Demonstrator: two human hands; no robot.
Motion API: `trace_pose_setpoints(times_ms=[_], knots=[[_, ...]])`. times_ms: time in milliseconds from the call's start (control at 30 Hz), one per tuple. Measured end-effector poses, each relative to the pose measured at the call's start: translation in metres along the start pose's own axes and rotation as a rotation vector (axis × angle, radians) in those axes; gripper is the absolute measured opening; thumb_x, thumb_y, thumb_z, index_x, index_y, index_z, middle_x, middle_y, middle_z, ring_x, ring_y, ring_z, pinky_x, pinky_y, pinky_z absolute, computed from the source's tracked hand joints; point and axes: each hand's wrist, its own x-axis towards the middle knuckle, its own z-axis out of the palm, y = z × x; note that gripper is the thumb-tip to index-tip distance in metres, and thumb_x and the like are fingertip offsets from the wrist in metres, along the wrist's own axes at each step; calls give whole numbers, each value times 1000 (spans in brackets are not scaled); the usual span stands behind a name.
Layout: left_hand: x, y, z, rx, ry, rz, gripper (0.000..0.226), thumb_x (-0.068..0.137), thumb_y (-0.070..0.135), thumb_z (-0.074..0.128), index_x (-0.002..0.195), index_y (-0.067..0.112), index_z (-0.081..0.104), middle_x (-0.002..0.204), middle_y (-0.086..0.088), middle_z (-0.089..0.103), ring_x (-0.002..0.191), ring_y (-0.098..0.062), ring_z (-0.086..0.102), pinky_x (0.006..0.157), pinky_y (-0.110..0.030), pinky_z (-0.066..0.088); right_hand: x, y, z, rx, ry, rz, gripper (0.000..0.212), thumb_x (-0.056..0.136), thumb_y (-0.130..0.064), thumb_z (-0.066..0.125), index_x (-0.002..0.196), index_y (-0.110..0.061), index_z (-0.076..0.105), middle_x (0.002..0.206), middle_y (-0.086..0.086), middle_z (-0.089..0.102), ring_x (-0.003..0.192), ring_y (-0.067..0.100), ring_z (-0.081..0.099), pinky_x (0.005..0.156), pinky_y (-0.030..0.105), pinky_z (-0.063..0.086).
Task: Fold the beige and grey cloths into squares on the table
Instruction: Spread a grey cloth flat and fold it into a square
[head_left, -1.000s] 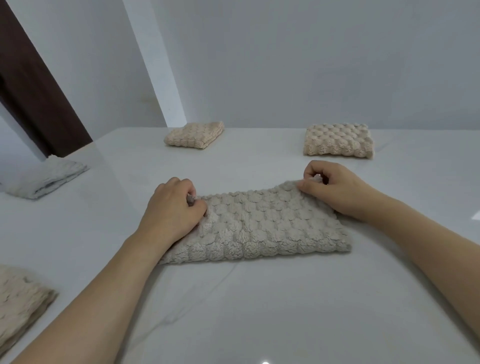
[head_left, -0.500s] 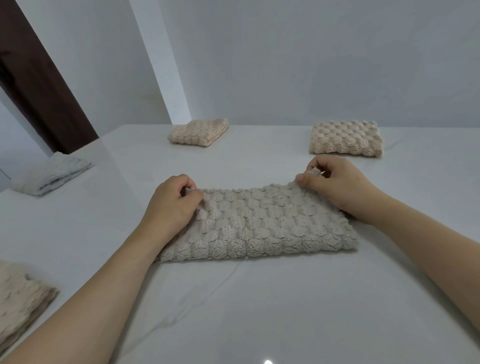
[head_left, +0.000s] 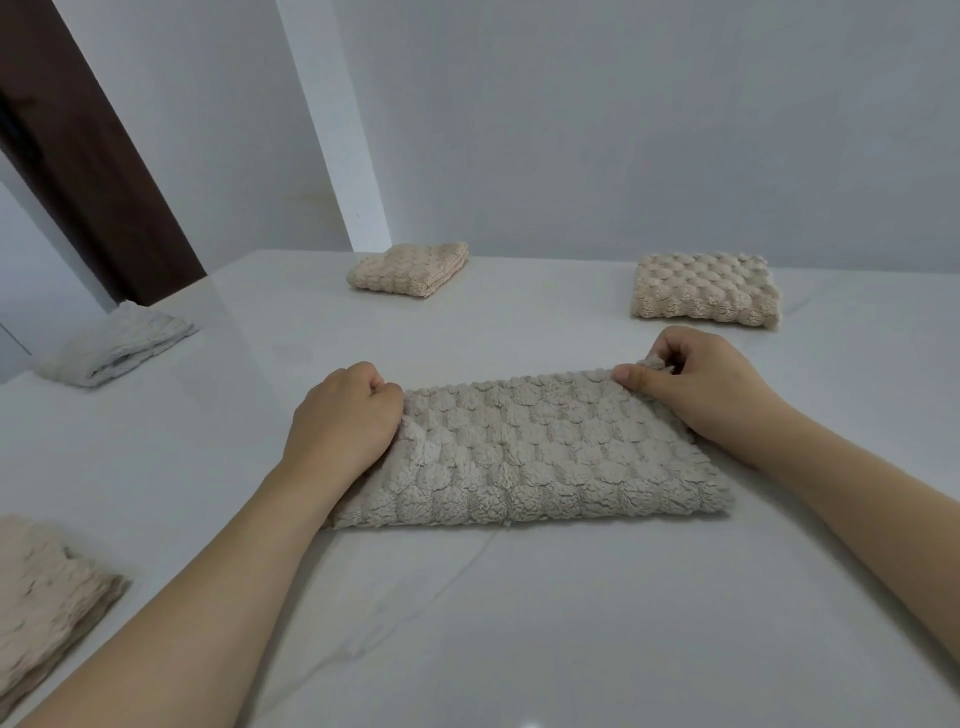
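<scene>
A grey bubble-textured cloth (head_left: 540, 452) lies folded into a long rectangle in the middle of the white table (head_left: 519, 623). My left hand (head_left: 343, 421) grips its far left corner with curled fingers. My right hand (head_left: 701, 384) pinches its far right corner between thumb and fingers. Two folded beige cloths sit at the back, one at centre-left (head_left: 410, 268) and one at the right (head_left: 706, 290).
A pale grey folded cloth (head_left: 117, 345) lies at the left edge of the table, and another beige folded cloth (head_left: 41, 592) sits at the near left. A white wall runs behind the table; a dark door frame (head_left: 88, 156) stands at the far left.
Both hands keep hold of the far corners of the grey cloth and have barely shifted; the view has tilted slightly.
</scene>
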Motion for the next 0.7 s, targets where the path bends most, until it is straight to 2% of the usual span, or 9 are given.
trace_pose_setpoints(times_ms=[133, 300, 433, 500, 600, 700], knots=[[-1, -2, 0, 10, 8, 6, 15, 90, 24, 44, 81, 16, 54, 87, 0, 58, 84, -24, 53, 66, -35, 35, -1, 0, 0, 39, -2, 2, 40, 77, -46, 76, 71, -15, 51, 58, -5, 52, 53, 12, 45, 56, 29, 39], [0, -6, -2, -139, -6, -15, 10, 88, 19, 50, 81, 20, 57, 82, 4, 61, 84, -20, 56, 67, -34, 38, -1, 2, -2, 117, 14, -21, 33, 83, -40, 71, 73, -14, 54, 61, -6, 48, 54, 8, 40, 59, 29, 36], [0, -6, -2, -165, -78, -44, 17, 93, 21, 43, 85, 24, 58, 89, 9, 63, 95, -21, 56, 86, -39, 44, 0, 3, -1, 69, 31, -20, 31, 80, -39, 75, 75, -15, 56, 63, -4, 53, 55, 10, 45, 57, 28, 38], [1, -6, -1, -138, -91, -45, 21, 96, 23, 41, 86, 25, 59, 94, 8, 64, 101, -24, 54, 94, -42, 42, 1, 4, -2, 76, 26, -29, 26, 79, -36, 77, 81, -18, 58, 67, -6, 52, 58, 9, 45, 58, 28, 38], [2, -6, 0, -154, -75, -67, 23, 96, 25, 39, 86, 25, 60, 99, 4, 65, 103, -26, 54, 97, -45, 41, 1, 6, -3, 61, -20, -46, 19, 82, -37, 74, 95, -28, 64, 75, -4, 55, 64, 9, 49, 64, 29, 42], [1, -7, -1, -187, -64, -90, 25, 93, 26, 36, 83, 23, 58, 92, 1, 66, 99, -28, 56, 95, -46, 43, 0, 4, -3, 14, -59, -35, 5, 90, -31, 65, 90, -27, 68, 67, -5, 55, 50, 2, 48, 58, 25, 39]])
